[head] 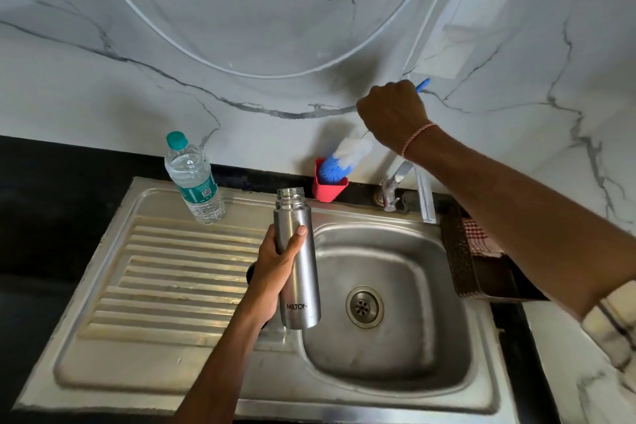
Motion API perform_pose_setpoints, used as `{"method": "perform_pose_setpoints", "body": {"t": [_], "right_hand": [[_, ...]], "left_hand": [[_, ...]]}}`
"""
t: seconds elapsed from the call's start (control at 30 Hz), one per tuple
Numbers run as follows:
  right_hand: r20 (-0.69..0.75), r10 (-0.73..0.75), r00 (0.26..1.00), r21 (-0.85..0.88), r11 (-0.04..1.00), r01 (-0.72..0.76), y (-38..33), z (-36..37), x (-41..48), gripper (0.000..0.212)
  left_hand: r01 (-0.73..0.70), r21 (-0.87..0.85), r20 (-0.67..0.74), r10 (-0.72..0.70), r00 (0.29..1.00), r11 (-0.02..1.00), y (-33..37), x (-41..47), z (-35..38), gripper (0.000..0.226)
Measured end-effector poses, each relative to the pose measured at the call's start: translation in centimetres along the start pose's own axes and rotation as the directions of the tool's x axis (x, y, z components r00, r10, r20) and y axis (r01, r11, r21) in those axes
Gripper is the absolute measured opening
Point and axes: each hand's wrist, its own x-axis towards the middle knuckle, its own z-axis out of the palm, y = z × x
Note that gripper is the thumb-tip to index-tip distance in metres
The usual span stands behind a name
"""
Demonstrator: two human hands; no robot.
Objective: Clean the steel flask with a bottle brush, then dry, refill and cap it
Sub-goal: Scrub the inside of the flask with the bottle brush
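My left hand (278, 260) grips the uncapped steel flask (299, 272) upright over the left edge of the sink basin (406, 286). My right hand (392, 117) holds the blue handle of the bottle brush (344, 158) near the back wall. The brush's blue and white bristle head sits in the mouth of a red holder (327, 191). A dark round object, perhaps the flask's cap (250, 274), peeks out behind my left wrist on the drainboard.
A plastic water bottle (194, 179) with a green cap stands at the back of the ribbed drainboard (165, 286). The tap (395, 189) rises behind the basin. A dark basket (481, 272) with a checked cloth (476, 238) stands to the right.
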Motion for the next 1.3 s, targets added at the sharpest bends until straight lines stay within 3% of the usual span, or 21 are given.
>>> {"method": "perform_pose_setpoints", "body": {"t": [0.17, 0.33, 0.5, 0.63, 0.9, 1.17, 1.3], "right_hand": [[0.023, 0.162, 0.986, -0.070, 0.985, -0.160, 2.6, -1.2, -1.4, 0.019], [-0.013, 0.180, 0.984, -0.054, 0.982, -0.181, 3.8, -2.5, -2.3, 0.010], [-0.020, 0.116, 0.993, 0.015, 0.993, -0.116, 2.1, -2.2, -2.5, 0.022], [-0.031, 0.060, 0.998, 0.039, 0.998, -0.058, -0.2, -0.9, -2.3, 0.023], [0.004, -0.045, 0.999, 0.028, 0.999, 0.045, -3.1, 0.9, -1.9, 0.024], [-0.022, 0.077, 0.997, -0.017, 0.997, -0.078, 1.1, -1.6, -2.9, 0.024], [0.013, 0.190, 0.982, -0.028, 0.982, -0.189, 3.0, -2.5, -4.1, 0.015]], "left_hand": [[0.004, 0.003, 0.009, -0.004, 1.000, 1.000, 0.0, -0.4, 0.6, 0.045], [-0.001, 0.021, -0.013, 0.002, 1.000, 1.000, 0.2, -1.4, 1.4, 0.040], [-0.001, 0.035, -0.021, 0.001, 1.000, 0.999, 0.0, -2.7, 1.5, 0.033], [-0.002, 0.023, -0.019, 0.003, 1.000, 1.000, -0.6, -3.1, 1.0, 0.049], [-0.002, 0.010, -0.040, 0.002, 0.999, 1.000, -0.9, -3.7, 0.6, 0.058], [-0.007, 0.011, -0.052, 0.008, 0.999, 1.000, -1.0, -3.5, 0.9, 0.054], [-0.016, 0.026, -0.046, 0.017, 0.999, 1.000, -0.7, -4.0, 1.6, 0.030]]}}
